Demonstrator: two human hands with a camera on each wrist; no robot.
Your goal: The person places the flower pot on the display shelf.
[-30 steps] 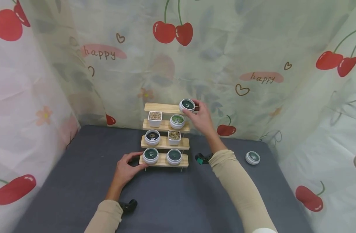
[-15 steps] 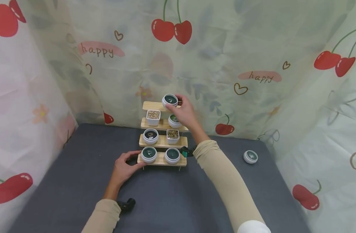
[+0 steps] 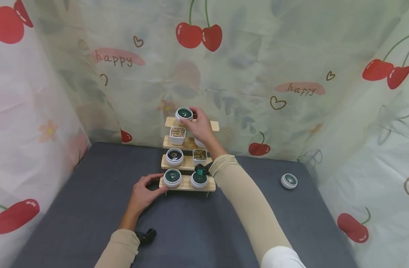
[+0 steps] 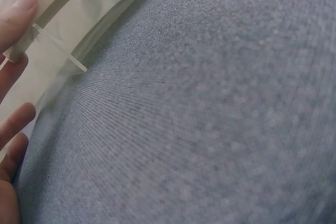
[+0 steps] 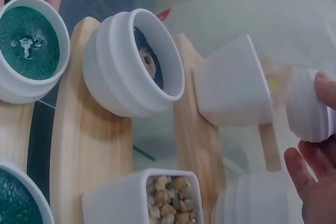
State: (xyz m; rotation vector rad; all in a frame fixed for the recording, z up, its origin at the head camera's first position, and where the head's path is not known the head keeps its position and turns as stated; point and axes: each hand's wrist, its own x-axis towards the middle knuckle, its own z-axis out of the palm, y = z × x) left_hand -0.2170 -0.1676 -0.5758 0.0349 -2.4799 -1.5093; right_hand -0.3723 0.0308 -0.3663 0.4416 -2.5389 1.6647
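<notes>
My right hand (image 3: 202, 128) grips a small white round pot (image 3: 184, 114) with a dark green fill, at the left part of the top board (image 3: 213, 125) of a four-step wooden stand. In the right wrist view, thumb and fingers hold that ribbed pot (image 5: 307, 106) from the side. My left hand (image 3: 145, 194) pinches the left end of the lowest board (image 3: 186, 186), thumb and finger on either side of its edge. Two green-filled round pots stand there. Above them are a dark-filled round pot (image 3: 174, 157) and square pots (image 3: 177, 136) of pebbles. Another round pot (image 3: 198, 143) is mostly hidden behind my right hand.
One more white round pot (image 3: 289, 181) stands alone on the dark grey tabletop (image 3: 90, 201), to the right. A cherry-print curtain (image 3: 238, 74) hangs close behind the stand and along both sides. Dark devices (image 3: 146, 236) are strapped to both wrists.
My right hand has carried the round pot leftward along the top board, from its right end to its left part. My left hand stays at the lowest board.
</notes>
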